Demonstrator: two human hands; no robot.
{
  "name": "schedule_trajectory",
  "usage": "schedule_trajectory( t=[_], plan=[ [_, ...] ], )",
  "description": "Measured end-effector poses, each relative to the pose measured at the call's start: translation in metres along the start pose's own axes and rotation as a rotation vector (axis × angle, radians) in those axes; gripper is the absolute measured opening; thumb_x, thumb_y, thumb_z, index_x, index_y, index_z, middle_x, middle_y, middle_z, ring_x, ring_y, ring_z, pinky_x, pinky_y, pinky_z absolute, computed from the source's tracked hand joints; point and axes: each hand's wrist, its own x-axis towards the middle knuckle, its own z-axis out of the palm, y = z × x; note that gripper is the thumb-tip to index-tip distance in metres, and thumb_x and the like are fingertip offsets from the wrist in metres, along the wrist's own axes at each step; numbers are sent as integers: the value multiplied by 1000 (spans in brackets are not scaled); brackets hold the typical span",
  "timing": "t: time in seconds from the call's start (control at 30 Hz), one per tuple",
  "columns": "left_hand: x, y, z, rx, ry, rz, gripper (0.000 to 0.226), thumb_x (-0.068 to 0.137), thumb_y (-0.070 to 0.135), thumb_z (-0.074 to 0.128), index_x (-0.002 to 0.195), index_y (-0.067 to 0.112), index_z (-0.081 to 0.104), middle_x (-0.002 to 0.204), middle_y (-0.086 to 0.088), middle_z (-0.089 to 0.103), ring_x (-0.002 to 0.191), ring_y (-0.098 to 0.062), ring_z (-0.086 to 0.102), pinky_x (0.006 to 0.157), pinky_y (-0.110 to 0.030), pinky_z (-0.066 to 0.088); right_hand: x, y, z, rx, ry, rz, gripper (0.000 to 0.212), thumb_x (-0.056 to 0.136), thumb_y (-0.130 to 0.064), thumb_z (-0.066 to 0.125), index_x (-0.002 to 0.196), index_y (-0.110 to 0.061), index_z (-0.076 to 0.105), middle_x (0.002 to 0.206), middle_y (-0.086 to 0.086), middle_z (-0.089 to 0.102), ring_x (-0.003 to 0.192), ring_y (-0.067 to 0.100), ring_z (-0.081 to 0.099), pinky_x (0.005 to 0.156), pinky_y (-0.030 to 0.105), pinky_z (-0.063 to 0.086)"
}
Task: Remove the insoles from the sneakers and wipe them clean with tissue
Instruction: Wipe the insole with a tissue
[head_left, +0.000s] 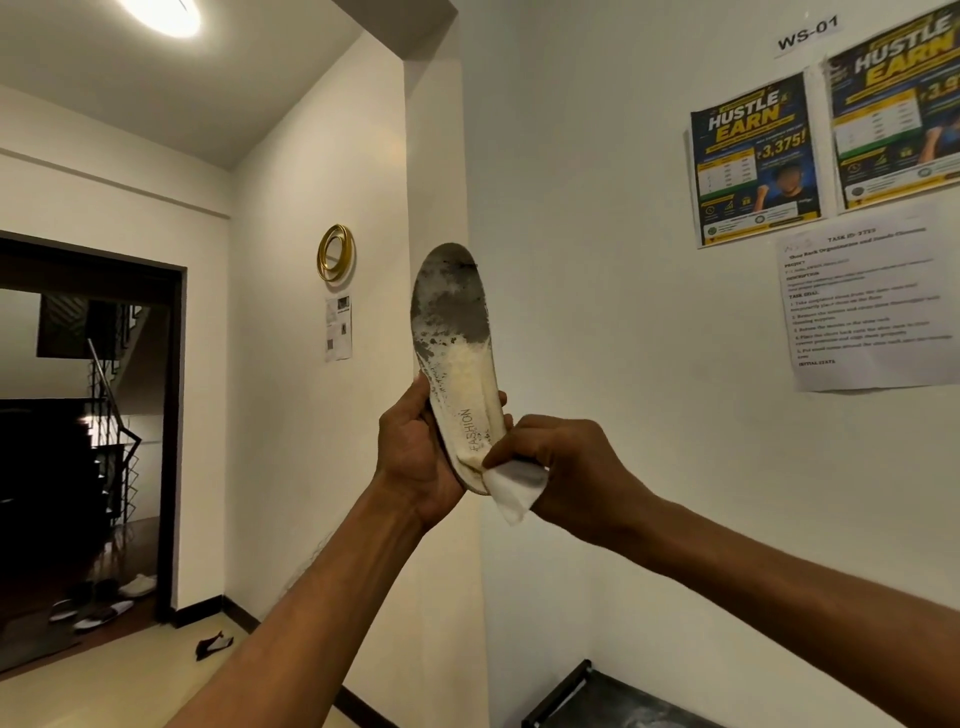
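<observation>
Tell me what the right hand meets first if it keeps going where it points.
The insole: the tissue pinched in the right hand touches its heel end. Behind it, likely the left hand.

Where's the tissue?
In the head view, near the middle: the right hand holds the tissue against the lower end of the insole that the left hand grips.

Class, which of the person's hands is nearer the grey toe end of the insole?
Left. The left hand grips the insole round its middle, below its grey toe end; the right hand pinches the tissue against the heel end, farther down.
</observation>
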Motion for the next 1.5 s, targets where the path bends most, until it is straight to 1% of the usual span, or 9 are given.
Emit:
schedule_trajectory(
  t=[0.27, 0.37, 0.53, 0.63, 0.9, 1.07, 1.2, 1.33, 1.5],
  plan=[
    [-1, 0, 4, -14, -11, 1, 57, 101, 54, 37, 129, 12, 64, 107, -24, 65, 94, -36, 63, 87, -46, 53, -4, 3, -7, -69, -30, -19, 25, 76, -16, 85, 99, -14, 75, 106, 5, 69, 97, 21, 68, 80, 10, 47],
    [0, 1, 4, 18, -8, -12, 60, 101, 57, 37, 133, 13, 63, 109, -24, 65, 95, -36, 62, 90, -47, 51, -11, -5, -2, -161, -172, -149, 30, 80, -16, 82, 108, -14, 72, 116, 8, 66, 105, 24, 62, 85, 14, 48],
    [0, 0, 8, 5, 2, 33, 57, 104, 53, 33, 129, 13, 65, 109, -23, 66, 103, -37, 61, 96, -50, 48, 7, 12, -17, -146, -6, -75, 25, 78, -5, 81, 102, -9, 73, 98, 8, 65, 87, 24, 62, 67, 33, 55],
    [1, 1, 8, 32, -5, 14, 60, 103, 55, 33, 130, 11, 64, 110, -23, 65, 103, -36, 62, 95, -48, 50, 2, 1, -8, -168, -150, -106, 39, 80, 10, 66, 115, -8, 71, 107, 6, 64, 98, 16, 55, 83, 16, 42],
    [-1, -2, 13, -22, -48, 29, 55, 104, 51, 34, 132, 13, 64, 134, -23, 62, 125, -42, 57, 105, -53, 47, 21, 6, -19, -257, -107, -176, 27, 76, -9, 85, 99, -6, 72, 96, 12, 66, 81, 25, 62, 62, 21, 45],
    [-3, -5, 17, -18, -52, 8, 54, 105, 48, 37, 137, 12, 61, 133, -21, 64, 121, -38, 61, 107, -52, 47, 35, 20, -33, -188, 103, -102, 30, 73, -11, 89, 97, -6, 73, 94, 10, 66, 80, 24, 63, 60, 36, 56],
    [-5, -8, 17, -13, -77, -6, 55, 106, 47, 34, 140, 10, 58, 128, -20, 67, 111, -34, 67, 101, -47, 51, 33, 12, -24, -293, -67, -210, 30, 75, -13, 86, 101, -6, 72, 97, 12, 67, 82, 24, 63, 61, 30, 55],
    [-6, -12, 18, -5, -87, -22, 51, 104, 50, 39, 133, 15, 65, 121, -17, 68, 103, -35, 64, 103, -55, 46, 51, 22, -42, -271, 189, -50, 27, 71, -12, 88, 93, -6, 73, 93, 10, 67, 79, 21, 64, 61, 30, 57],
    [-9, -12, 18, -11, -92, -15, 50, 105, 47, 37, 134, 16, 63, 120, -16, 70, 105, -33, 67, 97, -50, 51, 48, 18, -31, -322, 62, -151, 27, 73, -9, 86, 96, -5, 73, 96, 13, 67, 81, 25, 65, 62, 25, 54]
  ],
)
